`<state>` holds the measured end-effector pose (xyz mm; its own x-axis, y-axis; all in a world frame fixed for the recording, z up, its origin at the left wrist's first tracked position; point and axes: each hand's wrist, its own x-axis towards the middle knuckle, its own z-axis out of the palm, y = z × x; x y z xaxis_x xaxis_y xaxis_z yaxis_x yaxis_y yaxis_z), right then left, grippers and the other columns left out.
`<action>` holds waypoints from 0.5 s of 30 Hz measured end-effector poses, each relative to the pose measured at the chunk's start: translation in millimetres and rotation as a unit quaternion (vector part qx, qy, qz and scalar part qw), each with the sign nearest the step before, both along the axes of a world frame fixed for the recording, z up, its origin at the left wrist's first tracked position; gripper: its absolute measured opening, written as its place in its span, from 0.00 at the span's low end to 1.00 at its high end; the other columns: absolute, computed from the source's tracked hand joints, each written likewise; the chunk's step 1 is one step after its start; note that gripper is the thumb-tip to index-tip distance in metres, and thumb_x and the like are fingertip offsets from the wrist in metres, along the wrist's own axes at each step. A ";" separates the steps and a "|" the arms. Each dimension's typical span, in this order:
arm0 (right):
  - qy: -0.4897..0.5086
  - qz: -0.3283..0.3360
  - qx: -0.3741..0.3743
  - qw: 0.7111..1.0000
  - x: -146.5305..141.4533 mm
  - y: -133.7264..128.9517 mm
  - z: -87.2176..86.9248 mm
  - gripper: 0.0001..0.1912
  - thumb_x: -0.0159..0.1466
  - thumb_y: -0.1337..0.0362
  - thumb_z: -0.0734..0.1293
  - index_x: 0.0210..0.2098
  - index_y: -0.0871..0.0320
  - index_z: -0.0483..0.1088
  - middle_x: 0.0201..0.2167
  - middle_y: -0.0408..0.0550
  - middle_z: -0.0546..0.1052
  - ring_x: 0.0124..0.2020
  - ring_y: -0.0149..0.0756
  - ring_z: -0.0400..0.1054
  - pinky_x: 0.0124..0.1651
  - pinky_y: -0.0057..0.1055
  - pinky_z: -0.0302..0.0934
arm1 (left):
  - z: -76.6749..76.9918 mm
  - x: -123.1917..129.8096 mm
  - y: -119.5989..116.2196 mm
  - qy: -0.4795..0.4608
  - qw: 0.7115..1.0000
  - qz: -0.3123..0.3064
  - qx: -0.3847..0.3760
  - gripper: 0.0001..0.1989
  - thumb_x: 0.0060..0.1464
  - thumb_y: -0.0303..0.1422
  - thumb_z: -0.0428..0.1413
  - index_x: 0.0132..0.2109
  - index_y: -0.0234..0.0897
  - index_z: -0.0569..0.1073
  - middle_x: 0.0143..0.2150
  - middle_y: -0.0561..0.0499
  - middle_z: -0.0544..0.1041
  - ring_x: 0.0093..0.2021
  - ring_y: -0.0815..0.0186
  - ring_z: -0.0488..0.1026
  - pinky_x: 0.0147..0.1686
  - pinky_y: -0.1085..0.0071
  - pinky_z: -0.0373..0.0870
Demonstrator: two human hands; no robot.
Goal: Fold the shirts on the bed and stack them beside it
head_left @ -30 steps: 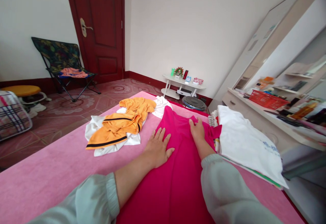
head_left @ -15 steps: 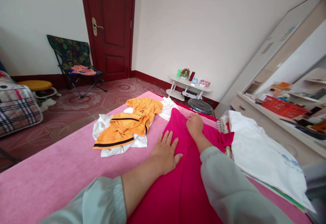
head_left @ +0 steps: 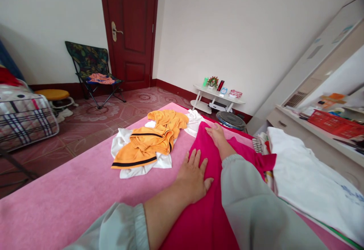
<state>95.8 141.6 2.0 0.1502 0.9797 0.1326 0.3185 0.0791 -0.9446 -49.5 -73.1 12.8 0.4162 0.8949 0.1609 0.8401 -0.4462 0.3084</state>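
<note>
A magenta garment [head_left: 196, 219], probably a shirt, lies lengthwise on the pink bed cover [head_left: 93, 189], with a sleeve-like part stretching right. My left hand [head_left: 193, 178] rests palm down on it, fingers spread. Farther up the garment, my right hand [head_left: 217, 134] touches the cloth with its fingers reaching left; their undersides are hidden. To the left, a crumpled orange garment [head_left: 150, 142] with black trim lies over a white cloth [head_left: 129, 173]. Another white cloth [head_left: 195, 121] lies at the garment's far end.
A stack topped by a white shirt [head_left: 309, 174] lies at right, beside a cabinet holding a red basket [head_left: 334, 124]. Beyond the bed are a round dark-lidded container [head_left: 231, 119] and a low white shelf [head_left: 222, 95]. A folding chair [head_left: 91, 66] stands near the door.
My right hand's fingers have loosened from a fist and now point left. The magenta cloth beside that hand sits farther left. My left hand still lies flat. The view has turned slightly left.
</note>
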 end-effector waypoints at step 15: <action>-0.442 0.048 0.162 0.881 -11.3 -44.1 27.2 0.24 0.61 0.70 0.56 0.56 0.55 0.64 0.42 0.50 0.75 0.44 0.40 0.68 0.50 0.35 0.59 | 2.2 2.3 -1.0 -0.005 1.000 0.022 -0.012 0.35 0.57 0.52 0.39 0.65 0.37 0.56 0.68 0.43 0.50 0.68 0.46 0.37 0.63 0.48 0.37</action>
<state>84.5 97.5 29.2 -0.2345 0.8711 0.4315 0.8954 0.3663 -0.2531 -47.2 -74.1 15.0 0.3740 0.9163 0.1430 0.8560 -0.4004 0.3270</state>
